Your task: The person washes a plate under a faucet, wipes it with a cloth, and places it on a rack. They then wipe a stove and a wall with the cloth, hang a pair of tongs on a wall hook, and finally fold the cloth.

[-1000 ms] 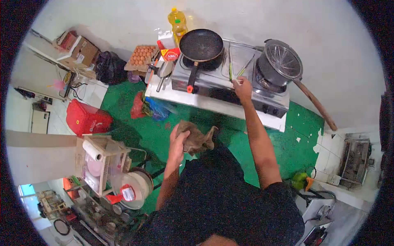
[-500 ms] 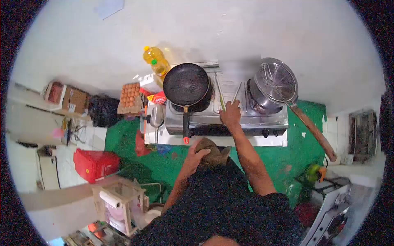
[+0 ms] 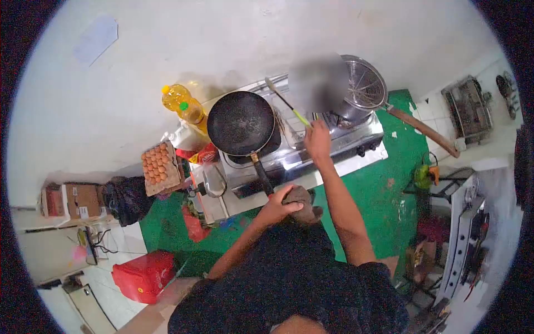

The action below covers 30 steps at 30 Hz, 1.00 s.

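Observation:
My left hand point(image 3: 281, 209) is closed around a bunched brown-grey cloth point(image 3: 299, 201), close to my body and by the end of the frying pan's handle. My right hand point(image 3: 318, 140) is over the middle of the stove point(image 3: 286, 167), closed on a slim utensil point(image 3: 286, 104) with a green grip, a dark shaft and a pale narrow head. The head's exact kind is too small to tell. Another thin piece shows at my fingers, partly hidden. A black frying pan point(image 3: 242, 123) sits on the left burner, its handle pointing toward me.
On the right burner is a pot point(image 3: 353, 114) with a wire strainer point(image 3: 367, 83) on top, its long wooden handle point(image 3: 423, 131) jutting out. Oil bottles point(image 3: 178, 99), an egg tray point(image 3: 161, 164) and a red packet point(image 3: 200, 154) are left. A red bin point(image 3: 143, 276) stands on the floor.
My right hand has lifted the green-gripped utensil from the stove top, and its head now tilts to the left. My left hand with the cloth has shifted slightly right. The camera view has turned.

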Each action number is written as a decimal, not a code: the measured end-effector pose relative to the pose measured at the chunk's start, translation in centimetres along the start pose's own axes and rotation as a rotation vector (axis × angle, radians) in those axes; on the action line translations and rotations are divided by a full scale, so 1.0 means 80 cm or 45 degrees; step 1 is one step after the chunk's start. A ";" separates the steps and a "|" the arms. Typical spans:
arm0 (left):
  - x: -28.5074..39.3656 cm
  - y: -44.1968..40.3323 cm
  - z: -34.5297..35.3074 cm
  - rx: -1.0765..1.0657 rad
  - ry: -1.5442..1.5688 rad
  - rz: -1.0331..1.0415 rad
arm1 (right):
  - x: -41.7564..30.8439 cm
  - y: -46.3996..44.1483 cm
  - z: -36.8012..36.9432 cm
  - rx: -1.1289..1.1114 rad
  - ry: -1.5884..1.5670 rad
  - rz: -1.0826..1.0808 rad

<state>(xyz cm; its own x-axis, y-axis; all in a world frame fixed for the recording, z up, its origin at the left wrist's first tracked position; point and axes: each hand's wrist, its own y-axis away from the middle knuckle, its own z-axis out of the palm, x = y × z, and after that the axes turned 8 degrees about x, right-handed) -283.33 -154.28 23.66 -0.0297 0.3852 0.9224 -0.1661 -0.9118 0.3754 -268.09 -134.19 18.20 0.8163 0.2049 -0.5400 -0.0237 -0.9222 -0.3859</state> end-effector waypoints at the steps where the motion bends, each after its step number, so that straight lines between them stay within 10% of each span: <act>1: -0.001 -0.001 -0.004 -0.035 0.047 -0.013 | -0.008 0.001 -0.007 0.100 -0.055 -0.008; 18: 0.012 -0.274 0.020 1.141 -0.737 0.891 | -0.054 0.221 -0.406 0.625 -0.946 0.432; 30: 0.043 -0.462 -0.033 1.420 -0.819 0.528 | 0.037 0.338 -0.508 0.919 -1.187 0.802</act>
<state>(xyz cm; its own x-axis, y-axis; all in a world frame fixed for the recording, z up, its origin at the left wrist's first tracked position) -279.86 -118.90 12.70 0.6321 0.2016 0.7482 0.6335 -0.6905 -0.3491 -242.87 -171.83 36.56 -0.1362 0.2239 -0.9650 -0.7820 -0.6223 -0.0340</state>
